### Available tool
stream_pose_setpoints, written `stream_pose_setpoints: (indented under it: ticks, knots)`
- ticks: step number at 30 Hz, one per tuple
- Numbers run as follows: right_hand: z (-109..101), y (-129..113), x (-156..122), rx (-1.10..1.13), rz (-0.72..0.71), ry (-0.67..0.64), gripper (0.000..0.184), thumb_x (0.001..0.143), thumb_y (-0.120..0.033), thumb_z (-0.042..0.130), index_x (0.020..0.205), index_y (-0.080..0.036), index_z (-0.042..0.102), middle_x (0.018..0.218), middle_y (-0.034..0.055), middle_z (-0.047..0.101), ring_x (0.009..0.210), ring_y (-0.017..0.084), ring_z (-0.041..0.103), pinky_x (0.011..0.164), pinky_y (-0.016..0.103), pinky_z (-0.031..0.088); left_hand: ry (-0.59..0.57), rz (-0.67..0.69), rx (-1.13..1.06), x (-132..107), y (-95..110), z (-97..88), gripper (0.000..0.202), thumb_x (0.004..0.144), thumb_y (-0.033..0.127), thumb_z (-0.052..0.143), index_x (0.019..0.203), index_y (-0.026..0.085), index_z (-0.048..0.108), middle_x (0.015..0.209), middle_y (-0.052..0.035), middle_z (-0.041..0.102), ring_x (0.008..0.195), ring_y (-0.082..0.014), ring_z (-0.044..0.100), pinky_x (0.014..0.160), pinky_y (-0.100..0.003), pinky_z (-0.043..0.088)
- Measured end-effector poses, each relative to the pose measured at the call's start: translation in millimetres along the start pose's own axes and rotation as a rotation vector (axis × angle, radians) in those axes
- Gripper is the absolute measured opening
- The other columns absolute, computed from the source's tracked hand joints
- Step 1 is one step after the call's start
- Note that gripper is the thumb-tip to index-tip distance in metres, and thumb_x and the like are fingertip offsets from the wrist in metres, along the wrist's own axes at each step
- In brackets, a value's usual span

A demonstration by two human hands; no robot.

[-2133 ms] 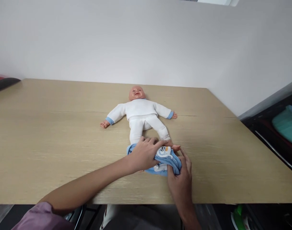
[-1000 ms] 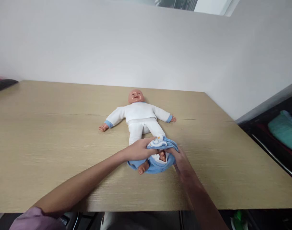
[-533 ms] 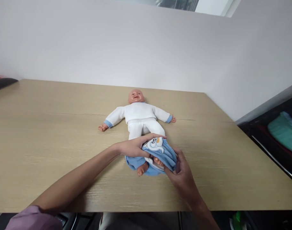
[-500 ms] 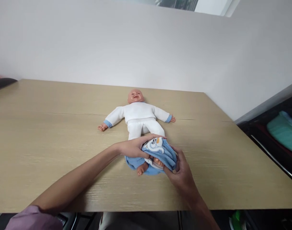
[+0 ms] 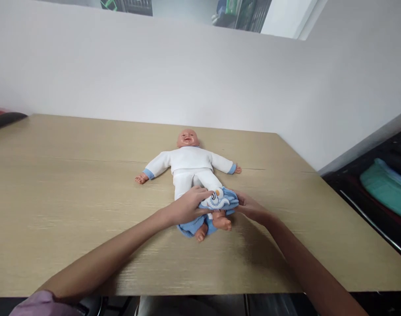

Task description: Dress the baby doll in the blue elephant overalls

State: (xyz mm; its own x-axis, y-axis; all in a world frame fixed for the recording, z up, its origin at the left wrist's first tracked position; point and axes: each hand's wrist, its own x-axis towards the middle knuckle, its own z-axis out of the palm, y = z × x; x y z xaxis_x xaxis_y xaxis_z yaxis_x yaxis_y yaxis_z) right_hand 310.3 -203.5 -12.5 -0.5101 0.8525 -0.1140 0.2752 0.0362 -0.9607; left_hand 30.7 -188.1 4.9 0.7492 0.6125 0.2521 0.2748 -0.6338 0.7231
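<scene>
A baby doll (image 5: 191,159) in white clothes with blue cuffs lies on its back, head away from me and arms spread. Around its lower legs is a blue garment (image 5: 231,199) with an embroidered cartoon face. My left hand (image 5: 191,204) grips the garment's edge over the doll's leg, thumb and fingers closed on the cloth. At the opposite side of the same bunched cloth, my right hand (image 5: 250,207) pinches it, fingertips partly hidden. Both bare doll feet stick out below the cloth, one foot (image 5: 222,221) under the embroidered part, the other foot (image 5: 201,232) beside it.
The doll lies on a wooden table (image 5: 88,193) that ends at a pale wall (image 5: 154,70). At the far right, green folded cloth (image 5: 384,188) rests on a dark rack. A black rounded object (image 5: 5,120) stands at the table's left edge.
The garment has slid up the leg towards the doll's body, and that foot now shows fully. My right hand has moved up and turned sideways. The view has tilted slightly up.
</scene>
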Motion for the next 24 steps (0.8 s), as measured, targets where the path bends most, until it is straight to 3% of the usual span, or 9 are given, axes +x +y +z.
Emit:
stream_pose_setpoints:
  ticks: [3, 7, 9, 12, 15, 19, 22, 24]
  knots:
    - [-5, 10, 9, 0.085, 0.013, 0.001, 0.051, 0.081, -0.047, 0.084, 0.125, -0.023, 0.073, 0.122, 0.0072, 0.078, 0.116, 0.035, 0.070, 0.103, 0.048, 0.053, 0.126, -0.055, -0.029, 0, 4, 2.1, 0.041, 0.096, 0.045, 0.070, 0.129, 0.024, 0.058, 0.116, -0.0079, 0.062, 0.106, -0.0264, 0.059, 0.092, -0.039, 0.050]
    - [1, 28, 4, 0.196, 0.012, 0.181, 0.069, 0.072, -0.055, 0.086, 0.134, -0.030, 0.067, 0.135, 0.0078, 0.071, 0.128, 0.037, 0.062, 0.110, 0.052, 0.049, 0.048, -0.159, -0.171, 4, 11, -3.9, 0.038, 0.092, 0.049, 0.073, 0.113, 0.022, 0.056, 0.099, -0.0011, 0.060, 0.089, -0.0203, 0.059, 0.077, -0.032, 0.049]
    - [6, 31, 0, 0.205, -0.035, 0.213, 0.064, 0.073, -0.062, 0.083, 0.126, -0.029, 0.070, 0.130, 0.0071, 0.071, 0.123, 0.035, 0.063, 0.108, 0.049, 0.049, 0.041, -0.205, -0.128, 0, 17, -9.2, 0.045, 0.087, 0.054, 0.078, 0.110, 0.021, 0.057, 0.098, -0.0015, 0.059, 0.088, -0.0212, 0.058, 0.075, -0.032, 0.049]
    - [11, 26, 0, 0.181, -0.117, 0.184, 0.046, 0.083, -0.062, 0.077, 0.112, -0.027, 0.071, 0.114, 0.0044, 0.069, 0.107, 0.028, 0.064, 0.099, 0.039, 0.052, 0.081, -0.227, 0.055, -19, 26, -18.4, 0.056, 0.079, 0.063, 0.083, 0.111, 0.021, 0.061, 0.109, -0.0067, 0.062, 0.102, -0.0282, 0.057, 0.086, -0.040, 0.051]
    - [13, 20, 7, 0.194, -0.096, 0.268, 0.034, 0.092, -0.057, 0.070, 0.108, -0.027, 0.068, 0.104, 0.0020, 0.067, 0.098, 0.023, 0.061, 0.091, 0.033, 0.052, 0.138, -0.274, 0.187, -48, 29, -25.6, 0.048, 0.089, 0.061, 0.074, 0.116, 0.024, 0.063, 0.124, -0.0106, 0.060, 0.119, -0.0336, 0.053, 0.102, -0.050, 0.047]
    - [8, 14, 17, 0.257, -0.015, 0.291, 0.034, 0.089, -0.059, 0.069, 0.097, -0.026, 0.067, 0.093, 0.0018, 0.066, 0.090, 0.024, 0.060, 0.080, 0.033, 0.051, 0.164, -0.332, 0.047, -77, 22, -24.5, 0.030, 0.100, 0.050, 0.064, 0.117, 0.026, 0.061, 0.130, -0.0105, 0.055, 0.123, -0.0293, 0.055, 0.108, -0.046, 0.048]
    - [3, 10, 27, 0.218, -0.009, 0.225, 0.034, 0.088, -0.059, 0.067, 0.093, -0.026, 0.067, 0.081, -0.0003, 0.061, 0.076, 0.022, 0.056, 0.070, 0.033, 0.048, 0.222, -0.334, -0.091, -84, 15, -15.7, 0.021, 0.102, 0.044, 0.062, 0.107, 0.024, 0.060, 0.128, -0.0092, 0.053, 0.125, -0.0261, 0.055, 0.110, -0.042, 0.046]
    - [2, 8, 34, 0.142, -0.033, 0.294, 0.034, 0.087, -0.059, 0.068, 0.090, -0.025, 0.066, 0.075, -0.0016, 0.058, 0.071, 0.021, 0.053, 0.067, 0.032, 0.046, 0.269, -0.335, -0.192, -83, 11, -8.6, 0.021, 0.105, 0.045, 0.056, 0.104, 0.024, 0.055, 0.126, -0.0088, 0.055, 0.122, -0.0245, 0.055, 0.107, -0.041, 0.047]
